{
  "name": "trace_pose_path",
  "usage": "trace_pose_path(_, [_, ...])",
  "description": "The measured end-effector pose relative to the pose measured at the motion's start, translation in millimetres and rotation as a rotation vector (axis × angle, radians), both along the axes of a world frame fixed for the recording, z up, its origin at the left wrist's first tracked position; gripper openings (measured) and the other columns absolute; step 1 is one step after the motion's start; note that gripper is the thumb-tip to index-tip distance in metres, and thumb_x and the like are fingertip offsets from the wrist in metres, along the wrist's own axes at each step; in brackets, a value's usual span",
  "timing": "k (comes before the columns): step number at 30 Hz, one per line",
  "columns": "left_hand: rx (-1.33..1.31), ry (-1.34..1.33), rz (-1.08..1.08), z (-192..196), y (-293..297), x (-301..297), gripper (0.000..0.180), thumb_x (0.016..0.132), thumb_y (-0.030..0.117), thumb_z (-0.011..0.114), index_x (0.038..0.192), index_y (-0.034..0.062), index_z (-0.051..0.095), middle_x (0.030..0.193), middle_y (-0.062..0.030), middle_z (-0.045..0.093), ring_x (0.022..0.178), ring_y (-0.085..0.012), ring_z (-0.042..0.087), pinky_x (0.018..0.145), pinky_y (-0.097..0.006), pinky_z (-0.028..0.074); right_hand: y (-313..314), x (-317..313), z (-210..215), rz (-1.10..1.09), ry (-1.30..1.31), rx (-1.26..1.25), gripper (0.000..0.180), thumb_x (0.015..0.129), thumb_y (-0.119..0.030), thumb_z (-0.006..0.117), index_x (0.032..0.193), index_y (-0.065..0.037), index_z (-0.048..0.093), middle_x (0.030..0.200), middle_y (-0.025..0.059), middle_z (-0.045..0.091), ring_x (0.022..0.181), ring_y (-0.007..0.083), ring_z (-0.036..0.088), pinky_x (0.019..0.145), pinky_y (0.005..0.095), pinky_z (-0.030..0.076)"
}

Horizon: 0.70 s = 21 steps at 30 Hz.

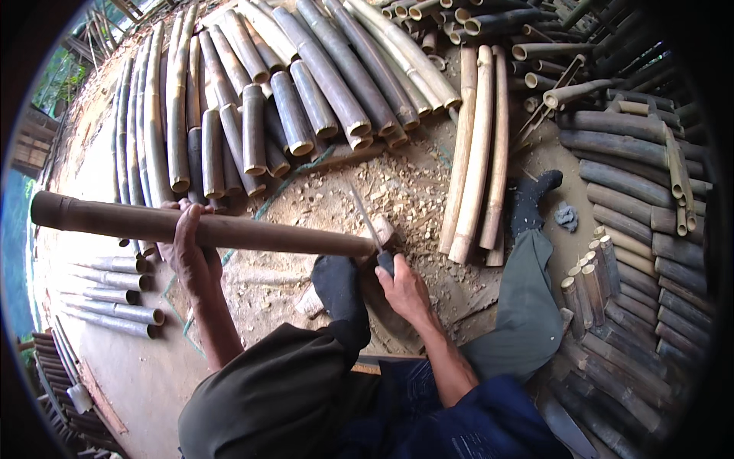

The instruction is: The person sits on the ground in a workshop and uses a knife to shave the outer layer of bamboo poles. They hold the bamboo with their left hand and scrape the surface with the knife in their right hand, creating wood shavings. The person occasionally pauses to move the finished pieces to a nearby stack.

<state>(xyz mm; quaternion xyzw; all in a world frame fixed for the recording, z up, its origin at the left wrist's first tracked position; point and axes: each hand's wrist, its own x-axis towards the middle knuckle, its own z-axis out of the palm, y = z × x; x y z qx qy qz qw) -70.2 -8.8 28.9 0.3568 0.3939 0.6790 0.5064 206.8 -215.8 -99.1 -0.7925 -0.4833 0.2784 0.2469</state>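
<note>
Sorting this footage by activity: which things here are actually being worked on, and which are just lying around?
In use:
left hand gripping the long bamboo pole
right hand holding the knife at the pole's end

Lying about:
stacked bamboo sections
pale split strips
wood chips

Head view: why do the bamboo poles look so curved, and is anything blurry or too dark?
Head view: the fisheye lens bends straight poles toward the rim, as with the split pale poles; black corners frame the picture. Soft daylight, no glare or hard shadows. The left hand on the long bamboo pole and the right hand with the blade look sharp; edges smear slightly.
</note>
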Motion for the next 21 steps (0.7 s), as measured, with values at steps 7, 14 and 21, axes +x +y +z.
trace_pose_path(7, [0.016, 0.02, -0.166, -3.7, -9.2, -4.1, 0.043, 0.088, -0.003, 0.074, 0.123, 0.0023, 0.051, 0.106, -0.0112, 0.06, 0.096, -0.0217, 0.066, 0.093, -0.041, 0.057, -17.7, -12.6, -0.8, -0.048, 0.022, 0.011, 0.033, 0.1, -0.031, 0.065, 0.106, -0.001, 0.051, 0.078, 0.0263, 0.069, 0.075, 0.0473, 0.07, 0.061, 0.0558, 0.053])
trace_pose_path(14, [-0.09, -0.007, 0.221, -19.6, -6.2, -6.1, 0.034, 0.088, 0.008, 0.082, 0.111, 0.0011, 0.058, 0.089, -0.0079, 0.064, 0.081, -0.0179, 0.068, 0.085, -0.04, 0.064, -3.7, -10.2, 53.1, -0.011, 0.076, 0.137, 0.032, 0.1, -0.029, 0.066, 0.106, -0.002, 0.052, 0.078, 0.0256, 0.068, 0.073, 0.0459, 0.07, 0.062, 0.0524, 0.053])
trace_pose_path(21, [-0.047, 0.042, 0.115, -8.5, -1.1, 12.1, 0.037, 0.085, -0.001, 0.081, 0.113, 0.0005, 0.056, 0.093, -0.009, 0.066, 0.082, -0.0213, 0.07, 0.081, -0.036, 0.059, -12.6, -2.8, -21.0, -0.065, -0.141, -0.171, 0.034, 0.099, -0.031, 0.066, 0.106, -0.001, 0.051, 0.08, 0.0259, 0.07, 0.074, 0.0447, 0.072, 0.06, 0.0538, 0.054])
